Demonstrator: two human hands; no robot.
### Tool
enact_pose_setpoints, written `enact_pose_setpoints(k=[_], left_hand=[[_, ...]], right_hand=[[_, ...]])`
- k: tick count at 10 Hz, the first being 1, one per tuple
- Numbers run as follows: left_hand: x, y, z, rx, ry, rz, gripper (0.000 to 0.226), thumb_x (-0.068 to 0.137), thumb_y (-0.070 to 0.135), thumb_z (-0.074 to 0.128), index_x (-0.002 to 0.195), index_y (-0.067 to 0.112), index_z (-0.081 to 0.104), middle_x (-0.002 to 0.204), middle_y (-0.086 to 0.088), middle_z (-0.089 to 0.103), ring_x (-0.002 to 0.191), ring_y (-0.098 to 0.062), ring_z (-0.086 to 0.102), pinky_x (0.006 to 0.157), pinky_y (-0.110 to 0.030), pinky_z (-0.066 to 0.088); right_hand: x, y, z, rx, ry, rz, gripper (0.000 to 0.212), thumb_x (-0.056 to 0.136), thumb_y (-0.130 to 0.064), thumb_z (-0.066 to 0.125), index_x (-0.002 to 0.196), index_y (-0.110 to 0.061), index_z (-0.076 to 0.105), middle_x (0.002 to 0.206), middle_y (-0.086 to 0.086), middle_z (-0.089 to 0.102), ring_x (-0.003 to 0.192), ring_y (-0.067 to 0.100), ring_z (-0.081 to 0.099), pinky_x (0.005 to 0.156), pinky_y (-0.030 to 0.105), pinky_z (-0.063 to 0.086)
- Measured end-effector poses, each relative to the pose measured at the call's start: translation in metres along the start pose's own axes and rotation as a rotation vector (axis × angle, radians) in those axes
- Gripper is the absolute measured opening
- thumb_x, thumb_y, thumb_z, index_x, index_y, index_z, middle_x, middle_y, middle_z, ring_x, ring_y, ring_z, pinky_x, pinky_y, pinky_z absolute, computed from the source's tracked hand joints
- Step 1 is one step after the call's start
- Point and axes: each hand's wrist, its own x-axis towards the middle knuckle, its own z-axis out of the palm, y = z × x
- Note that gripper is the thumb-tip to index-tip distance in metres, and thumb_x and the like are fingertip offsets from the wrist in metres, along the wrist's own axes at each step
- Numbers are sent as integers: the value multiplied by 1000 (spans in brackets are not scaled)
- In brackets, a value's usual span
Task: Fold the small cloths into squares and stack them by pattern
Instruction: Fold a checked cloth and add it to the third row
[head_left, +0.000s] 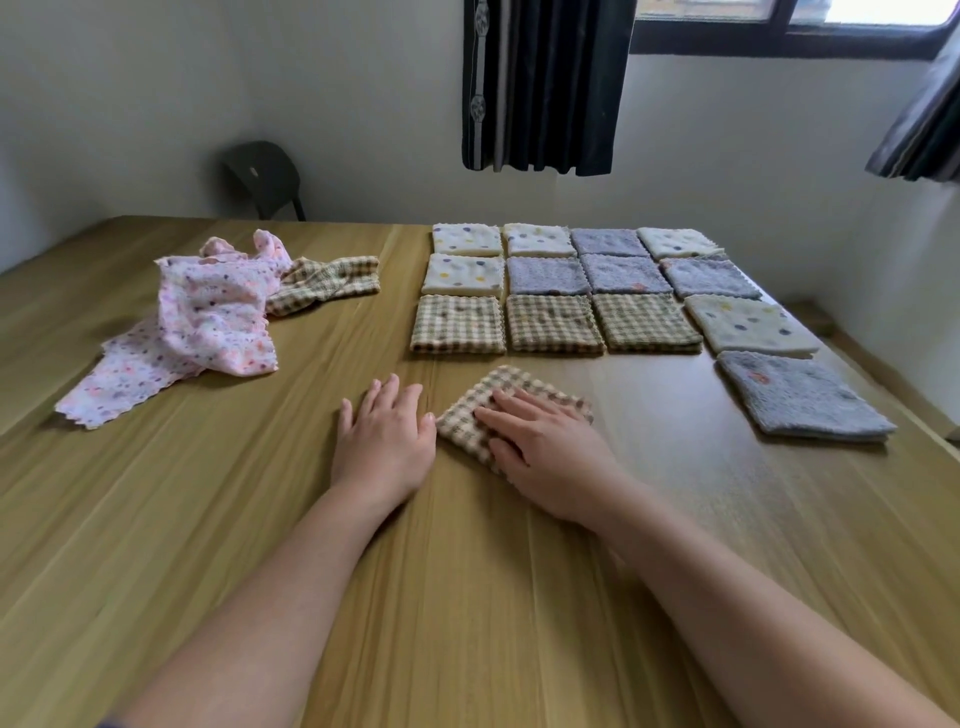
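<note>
The right hand (545, 452) lies flat, fingers straight, on a folded checked cloth (467, 418) just below the middle of the frame. It presses rather than grips. The left hand (384, 441) is also open, palm down on the table (467, 597) just left of the cloth, its thumb close to the cloth's near corner.

The step looks like flattening the finished square. To do it well, smooth from the fold outward so the layers don't creep, and check that the zigzag edges line up (this cloth sits at an angle to the others). Then lift it flat onto a matching square in the checked row (553, 322) just above.

That row sits in the upper right, with grey squares (545, 275) and dotted white squares (465, 275) laid side by side, so the stacking seems mostly undone. At upper left a crumpled pink flowered cloth (218, 322) and a loose checked cloth (327, 283) wait unfolded.

The table is smooth wood-grain, so cloth should slide easily. Behind it stand a dark chair (265, 176), pale walls, a dark curtain (545, 83) and a window (779, 26) at the top right.
</note>
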Motion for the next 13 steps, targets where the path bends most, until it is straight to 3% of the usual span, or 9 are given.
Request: enact_pose_setpoints(k=[1, 2, 3, 4, 5, 10, 13], left_hand=[[-1, 0, 0, -9, -10, 4, 51, 102, 35, 27, 151, 22, 23, 161, -2, 10, 148, -16, 3, 120, -43, -2], [1, -1, -1, -7, -4, -2, 51, 102, 34, 28, 151, 23, 23, 161, -1, 10, 148, -17, 3, 120, -43, -2], [1, -1, 0, -7, -7, -1, 51, 101, 33, 29, 151, 23, 23, 161, -2, 11, 148, -17, 4, 120, -44, -1], [0, -1, 0, 6, -9, 0, 51, 101, 33, 29, 151, 22, 23, 161, -2, 10, 149, -17, 4, 119, -44, -1], [1, 0, -1, 11, -8, -4, 52, 101, 33, 30, 151, 23, 23, 161, -1, 10, 148, -17, 3, 119, -43, -1], [-4, 0, -3, -5, -18, -2, 54, 100, 37, 32, 151, 24, 22, 162, 0, 8, 148, -15, 2, 119, -40, -3], [-4, -1, -3, -8, -13, -3, 54, 100, 38, 33, 151, 24, 23, 162, 1, 9, 148, -15, 2, 120, -41, -2]], right_hand=[[-1, -1, -6, -50, 185, 53, 42, 99, -46, 30, 134, -39, 52, 146, -9, 45, 134, 17, 38, 106, 37, 31], [0, -4, -4, -28, 73, -29, 44, 100, -45, 27, 142, -40, 41, 156, -7, 31, 143, 17, 25, 113, 41, 25], [0, -6, -6, -86, 100, 29, 45, 98, -45, 24, 138, -41, 47, 149, -7, 41, 135, 19, 35, 106, 39, 30], [-3, -8, -5, -63, 48, 4, 47, 100, -45, 22, 144, -41, 36, 158, -5, 25, 145, 21, 19, 114, 43, 18], [-2, -4, 1, 9, -159, 45, 51, 102, -47, 16, 152, -42, 8, 161, -10, -5, 148, 18, -12, 119, 48, -8], [3, 80, -14, -1, -107, 456, 51, 102, -49, 16, 152, -43, 7, 161, -12, -3, 149, 16, -6, 118, 50, -5], [0, 119, -24, -17, -142, 462, 50, 102, -49, 16, 152, -44, 6, 161, -13, -4, 148, 15, -7, 119, 48, -5]])
